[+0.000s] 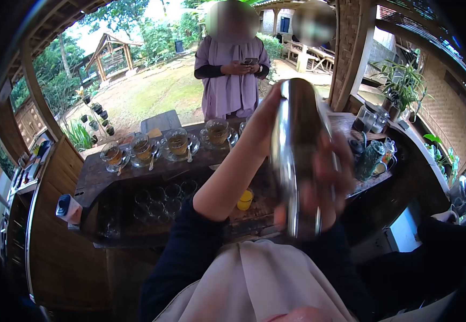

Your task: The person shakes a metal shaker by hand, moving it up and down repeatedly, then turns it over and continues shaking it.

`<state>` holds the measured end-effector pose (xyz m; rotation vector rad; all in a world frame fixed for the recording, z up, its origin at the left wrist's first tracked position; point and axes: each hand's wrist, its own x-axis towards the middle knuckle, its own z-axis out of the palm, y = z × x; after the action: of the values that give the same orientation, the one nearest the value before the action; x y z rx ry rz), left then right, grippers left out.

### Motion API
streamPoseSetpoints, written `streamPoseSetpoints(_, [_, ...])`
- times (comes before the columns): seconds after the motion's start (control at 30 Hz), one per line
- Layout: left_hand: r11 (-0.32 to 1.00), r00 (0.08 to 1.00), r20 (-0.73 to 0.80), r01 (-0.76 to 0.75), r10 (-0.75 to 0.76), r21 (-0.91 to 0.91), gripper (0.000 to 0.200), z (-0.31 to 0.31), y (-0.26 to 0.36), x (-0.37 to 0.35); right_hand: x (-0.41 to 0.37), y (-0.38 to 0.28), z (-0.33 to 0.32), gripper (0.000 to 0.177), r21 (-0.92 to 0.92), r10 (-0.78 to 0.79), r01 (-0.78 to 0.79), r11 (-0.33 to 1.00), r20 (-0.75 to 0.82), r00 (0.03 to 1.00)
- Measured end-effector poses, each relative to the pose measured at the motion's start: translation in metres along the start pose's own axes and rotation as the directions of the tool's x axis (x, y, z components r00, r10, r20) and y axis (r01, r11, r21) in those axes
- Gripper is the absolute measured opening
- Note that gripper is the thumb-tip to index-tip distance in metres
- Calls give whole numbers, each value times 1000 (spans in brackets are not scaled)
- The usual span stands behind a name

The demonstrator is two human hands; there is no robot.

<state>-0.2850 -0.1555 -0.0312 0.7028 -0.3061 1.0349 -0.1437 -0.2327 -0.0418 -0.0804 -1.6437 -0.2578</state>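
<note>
A shiny metal cocktail shaker (292, 145) is held up close in front of me, tilted slightly and smeared by motion. My left hand (269, 114) reaches up to its upper end, closed against its side; part of that hand is hidden behind the metal. Around the lower right side wraps my right hand (332, 172), its fingers blurred. Below and left of the shaker, a small glass of yellow liquid (245, 199) stands on the dark wooden counter (96, 169).
Several glass cups of brown drink (176, 142) on saucers with spoons line the far counter edge. Upturned-looking clear glasses (158, 201) stand nearer. Jars (369, 118) and a green pitcher (371, 158) are at right. A person (230, 80) holding a phone stands across the counter.
</note>
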Motion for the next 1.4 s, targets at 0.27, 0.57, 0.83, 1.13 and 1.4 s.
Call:
streamPoseSetpoints(0.27, [995, 953, -292, -62, 84, 84, 54, 3, -7, -77, 6, -56, 27, 27, 498, 507, -578, 646, 287, 813])
streamPoseSetpoints(0.57, [722, 542, -501, -624, 675, 298, 44, -29, 8, -160, -37, -13, 142, 42, 530, 256, -383, 757, 300, 919])
streamPoseSetpoints(0.83, [731, 796, -100, -489, 597, 476, 54, 36, 20, -189, -22, -93, 119, 27, 539, -311, 501, 677, -408, 859])
streamPoseSetpoints(1.13, [713, 599, -414, -667, 685, 215, 45, 9, 33, -226, -24, -52, 170, 32, 721, 101, -286, 631, 289, 952])
streamPoseSetpoints(1.4, [755, 758, -177, -538, 628, 375, 68, 29, 37, -230, -21, -74, 140, 16, 774, -330, 302, 556, -128, 935])
